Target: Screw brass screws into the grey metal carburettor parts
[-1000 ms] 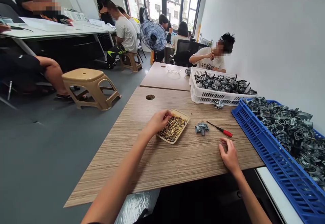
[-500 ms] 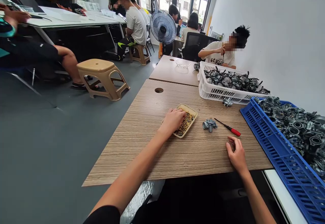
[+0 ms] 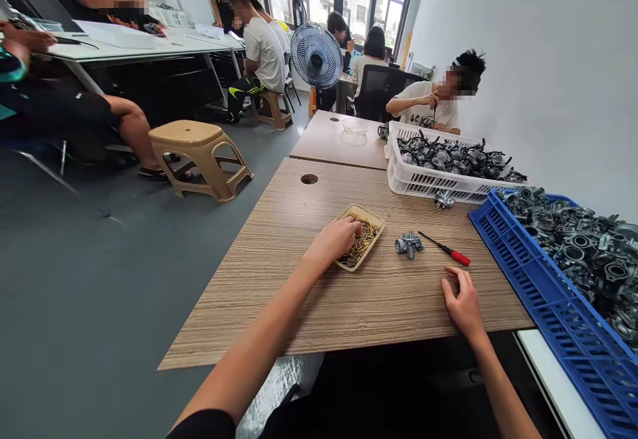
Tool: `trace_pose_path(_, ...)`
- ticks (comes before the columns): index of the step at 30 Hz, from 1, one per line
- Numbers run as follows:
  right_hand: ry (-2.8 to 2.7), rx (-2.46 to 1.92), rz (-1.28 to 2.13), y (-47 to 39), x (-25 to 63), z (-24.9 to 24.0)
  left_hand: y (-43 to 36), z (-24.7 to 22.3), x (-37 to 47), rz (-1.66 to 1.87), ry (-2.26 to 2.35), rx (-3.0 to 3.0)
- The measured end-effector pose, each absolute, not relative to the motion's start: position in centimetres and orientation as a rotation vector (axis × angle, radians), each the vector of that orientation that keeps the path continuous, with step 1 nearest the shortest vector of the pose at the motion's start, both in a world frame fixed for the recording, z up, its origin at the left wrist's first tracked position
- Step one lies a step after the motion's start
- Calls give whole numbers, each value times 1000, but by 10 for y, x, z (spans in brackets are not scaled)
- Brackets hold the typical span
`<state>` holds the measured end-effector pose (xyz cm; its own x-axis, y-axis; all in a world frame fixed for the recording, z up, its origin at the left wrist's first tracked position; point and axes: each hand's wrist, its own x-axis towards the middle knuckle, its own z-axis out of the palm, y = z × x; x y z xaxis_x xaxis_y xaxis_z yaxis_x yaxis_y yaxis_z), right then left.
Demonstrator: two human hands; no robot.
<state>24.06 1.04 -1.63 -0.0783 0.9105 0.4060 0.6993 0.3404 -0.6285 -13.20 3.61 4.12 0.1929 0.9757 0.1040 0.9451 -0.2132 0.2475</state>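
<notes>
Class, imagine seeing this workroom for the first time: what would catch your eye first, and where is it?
Probably the blue crate heaped with metal parts, at the far right. Next, the left hand at a cream tray of brass-coloured pieces on the wooden table. Finally, the red-handled screwdriver, lying just beyond the right hand.

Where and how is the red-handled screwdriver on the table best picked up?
Probably by its red handle, with the right hand coming from the near side: the screwdriver lies flat, its thick handle nearest that hand, its thin dark shaft pointing away and leftward.
</notes>
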Motion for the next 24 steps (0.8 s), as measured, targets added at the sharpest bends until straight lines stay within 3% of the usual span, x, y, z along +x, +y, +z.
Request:
trace_pose_path(17, -1854, -1414, 338, 9, 241, -15, 38, 34, -131, 567, 1821, 2262)
trace_pose_path(24, -1859, -1412, 344, 9, 241, -15, 39, 34, -132, 818, 1723, 2139)
